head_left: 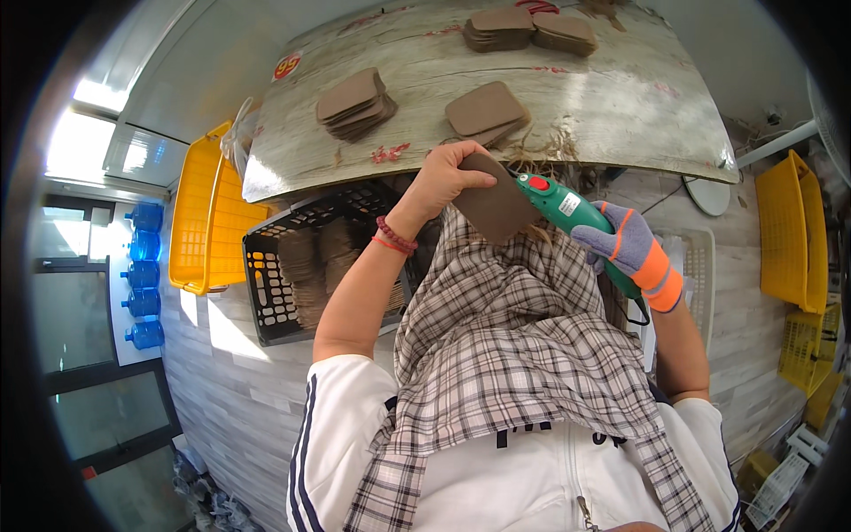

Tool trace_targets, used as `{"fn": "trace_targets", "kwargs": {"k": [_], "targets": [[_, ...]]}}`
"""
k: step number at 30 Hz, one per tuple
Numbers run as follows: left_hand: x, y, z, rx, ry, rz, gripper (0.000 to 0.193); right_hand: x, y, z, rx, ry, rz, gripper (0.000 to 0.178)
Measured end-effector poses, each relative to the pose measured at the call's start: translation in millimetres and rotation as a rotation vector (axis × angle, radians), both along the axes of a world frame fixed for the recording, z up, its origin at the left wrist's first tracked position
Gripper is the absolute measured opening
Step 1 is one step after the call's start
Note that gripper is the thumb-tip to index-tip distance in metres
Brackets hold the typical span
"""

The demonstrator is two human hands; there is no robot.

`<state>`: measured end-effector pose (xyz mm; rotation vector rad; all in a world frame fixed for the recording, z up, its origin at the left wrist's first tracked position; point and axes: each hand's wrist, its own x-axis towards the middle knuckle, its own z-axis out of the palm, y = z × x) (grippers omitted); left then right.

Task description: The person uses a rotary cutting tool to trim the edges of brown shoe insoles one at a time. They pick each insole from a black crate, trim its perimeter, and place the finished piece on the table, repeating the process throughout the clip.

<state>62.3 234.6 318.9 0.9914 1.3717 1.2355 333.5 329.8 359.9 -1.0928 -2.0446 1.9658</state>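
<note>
My bare left hand (446, 180) holds a brown flat pad with rounded corners (493, 202) in front of the table edge, above my lap. My right hand (631, 253), in a grey and orange glove, grips a green power tool with a red button (562, 205). The tool's nose touches the pad's right edge. A plaid cloth (505, 337) covers my lap beneath both hands.
Stacks of brown pads (356, 105) (487, 113) (498, 28) lie on the wood-grain table (620, 97). A black crate (292, 266) with more pads stands at my left, beside a yellow crate (206, 222). More yellow crates (792, 232) stand at the right. Blue water bottles (142, 275) line the far left.
</note>
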Motion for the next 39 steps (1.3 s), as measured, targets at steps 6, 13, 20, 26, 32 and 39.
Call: {"fn": "trace_targets", "kwargs": {"k": [6, 13, 20, 26, 32, 39], "targets": [[-0.3, -2.0, 12.0, -0.034, 0.099, -0.091, 0.026, -9.4, -0.7, 2.9, -0.002, -0.006, 0.018, 0.036], [0.3, -2.7, 4.7, -0.036, 0.014, -0.149, 0.044, -26.4, -4.2, -1.2, -0.034, 0.034, 0.032, 0.037], [-95.6, -2.1, -6.5, 0.144, -0.061, 0.325, 0.036, -22.8, 1.1, -8.0, -0.016, 0.054, -0.028, 0.035], [-221.8, 9.1, -1.8, 0.003, 0.732, 0.973, 0.034, -7.2, 4.1, -15.0, -0.099, 0.043, -0.137, 0.037], [-130.6, 53.8, -45.6, 0.363, 1.645, 0.474, 0.054, 2.9, 4.6, -26.8, -0.122, 0.024, -0.193, 0.037], [-70.8, 78.5, -64.9, 0.083, 1.165, 0.311, 0.043, 11.6, 4.8, -35.5, -0.115, 0.055, -0.223, 0.036]]}}
